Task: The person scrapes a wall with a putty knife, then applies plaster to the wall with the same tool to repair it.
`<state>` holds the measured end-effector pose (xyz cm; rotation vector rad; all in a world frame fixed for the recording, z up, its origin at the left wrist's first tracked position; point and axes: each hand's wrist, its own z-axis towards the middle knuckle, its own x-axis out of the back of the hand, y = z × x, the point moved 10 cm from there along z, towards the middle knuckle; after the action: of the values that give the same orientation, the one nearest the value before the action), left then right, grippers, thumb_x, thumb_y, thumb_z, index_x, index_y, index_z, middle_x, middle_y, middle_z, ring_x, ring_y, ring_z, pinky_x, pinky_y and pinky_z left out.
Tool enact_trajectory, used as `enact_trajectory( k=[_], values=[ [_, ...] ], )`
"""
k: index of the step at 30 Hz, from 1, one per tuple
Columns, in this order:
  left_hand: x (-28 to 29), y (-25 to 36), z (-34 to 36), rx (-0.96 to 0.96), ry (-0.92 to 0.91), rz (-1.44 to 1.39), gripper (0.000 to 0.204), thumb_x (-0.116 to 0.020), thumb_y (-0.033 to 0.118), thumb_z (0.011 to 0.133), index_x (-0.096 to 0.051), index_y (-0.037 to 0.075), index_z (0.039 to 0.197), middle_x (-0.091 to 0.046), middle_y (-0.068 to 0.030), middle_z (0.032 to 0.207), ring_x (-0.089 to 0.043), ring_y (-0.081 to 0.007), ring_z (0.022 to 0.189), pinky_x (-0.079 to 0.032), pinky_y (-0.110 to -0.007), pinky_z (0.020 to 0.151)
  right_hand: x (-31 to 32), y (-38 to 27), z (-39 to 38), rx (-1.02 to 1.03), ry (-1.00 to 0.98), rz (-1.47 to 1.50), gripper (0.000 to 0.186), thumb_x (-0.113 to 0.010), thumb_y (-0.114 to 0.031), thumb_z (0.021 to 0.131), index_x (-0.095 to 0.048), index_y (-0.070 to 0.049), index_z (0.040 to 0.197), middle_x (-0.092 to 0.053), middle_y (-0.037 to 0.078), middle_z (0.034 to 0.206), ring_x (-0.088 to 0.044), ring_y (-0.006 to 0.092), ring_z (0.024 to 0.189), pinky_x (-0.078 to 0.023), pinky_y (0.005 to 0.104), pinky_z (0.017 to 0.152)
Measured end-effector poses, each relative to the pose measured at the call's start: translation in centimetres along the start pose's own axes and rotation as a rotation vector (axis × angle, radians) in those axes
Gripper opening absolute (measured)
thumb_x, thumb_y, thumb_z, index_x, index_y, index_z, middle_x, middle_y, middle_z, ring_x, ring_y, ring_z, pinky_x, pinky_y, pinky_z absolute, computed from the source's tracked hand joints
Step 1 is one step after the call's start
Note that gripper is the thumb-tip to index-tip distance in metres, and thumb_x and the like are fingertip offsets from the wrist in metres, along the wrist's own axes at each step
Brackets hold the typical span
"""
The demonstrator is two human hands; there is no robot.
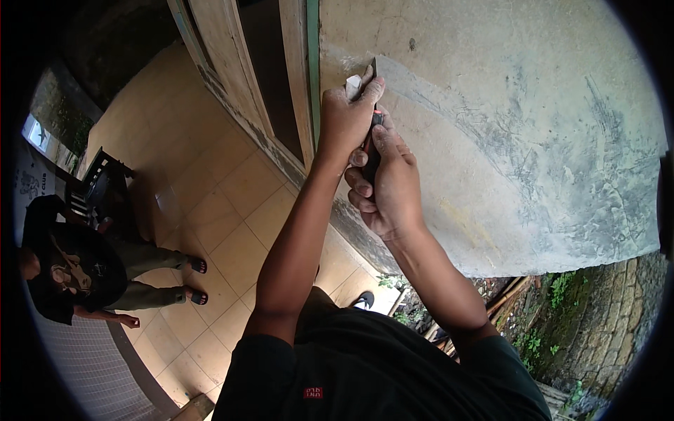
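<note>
Head view: by the left edge of the wall [477, 77], the right hand [394, 175] gripped a black-handled tool [370, 160]; the left hand [345, 119] pinched a white scrap [353, 87] beside its blade [375, 65]. Dusty fingers [359, 186] could slip, nicking the left thumb [378, 85].

The tool [378, 120] is pretty slim: black handle, little red bit near its upper end, plus what looks like a thin dark blade [374, 68] pointing forward. There's also a small whitish piece [353, 86] poking out just left of the blade.
</note>
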<state>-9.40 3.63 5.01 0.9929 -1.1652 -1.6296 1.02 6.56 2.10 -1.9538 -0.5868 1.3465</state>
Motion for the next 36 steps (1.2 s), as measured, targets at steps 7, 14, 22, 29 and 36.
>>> enact_trajectory(
  k=[7, 14, 22, 29, 36],
  values=[
    [0.5, 0.4, 0.3, 0.070, 0.077, -0.029, 0.027, -0.061, 0.020, 0.092, -0.063, -0.005, 0.084, -0.056, -0.0033, 0.059, -0.048, -0.0079, 0.056, -0.040, -0.029, 0.050, 1.3, -0.7, 1.2, -0.020, 0.018, -0.072, 0.022, -0.039, -0.025, 0.101, -0.049, -0.018, 0.119, -0.045, -0.001, 0.068, -0.034, 0.0048, 0.039, -0.021, 0.0166, 0.028],
    [1.3, 0.7, 1.4, -0.166, 0.102, -0.048, 0.024, -0.059, 0.017, 0.093, -0.063, -0.005, 0.085, -0.055, -0.0019, 0.059, -0.046, -0.0079, 0.052, -0.039, -0.029, 0.049, 0.6, 0.0, 1.4, 0.028, 0.023, -0.036, 0.016, -0.039, -0.026, 0.101, -0.049, -0.013, 0.099, -0.046, -0.001, 0.066, -0.034, 0.0052, 0.039, -0.023, 0.0181, 0.028],
    [1.0, -1.3, 1.5, -0.043, 0.032, 0.021, 0.031, -0.065, 0.021, 0.090, -0.067, 0.000, 0.112, -0.055, 0.0046, 0.064, -0.046, -0.0023, 0.058, -0.039, -0.023, 0.049, 0.8, 0.3, 1.3, 0.106, 0.045, -0.044, 0.018, -0.039, -0.026, 0.101, -0.049, -0.012, 0.095, -0.046, -0.001, 0.066, -0.034, 0.0053, 0.038, -0.022, 0.0180, 0.028],
    [2.1, -1.1, 2.2, -0.174, 0.115, -0.064, 0.029, -0.064, 0.019, 0.090, -0.066, -0.003, 0.110, -0.062, -0.0002, 0.074, -0.051, -0.0046, 0.065, -0.043, -0.024, 0.056, -0.5, 0.9, 2.3, 0.083, -0.002, -0.087, 0.017, -0.041, -0.025, 0.100, -0.045, -0.012, 0.089, -0.047, 0.000, 0.067, -0.033, 0.0055, 0.038, -0.022, 0.0184, 0.028],
    [2.7, -0.6, 2.0, -0.011, 0.020, 0.065, 0.022, -0.060, 0.016, 0.092, -0.068, -0.005, 0.098, -0.062, -0.0023, 0.070, -0.050, -0.0052, 0.061, -0.043, -0.025, 0.053, -1.1, 2.0, 2.6, 0.059, 0.001, 0.000, 0.019, -0.039, -0.025, 0.102, -0.050, -0.012, 0.110, -0.047, 0.001, 0.068, -0.036, 0.0061, 0.037, -0.025, 0.0179, 0.028]
  ],
)
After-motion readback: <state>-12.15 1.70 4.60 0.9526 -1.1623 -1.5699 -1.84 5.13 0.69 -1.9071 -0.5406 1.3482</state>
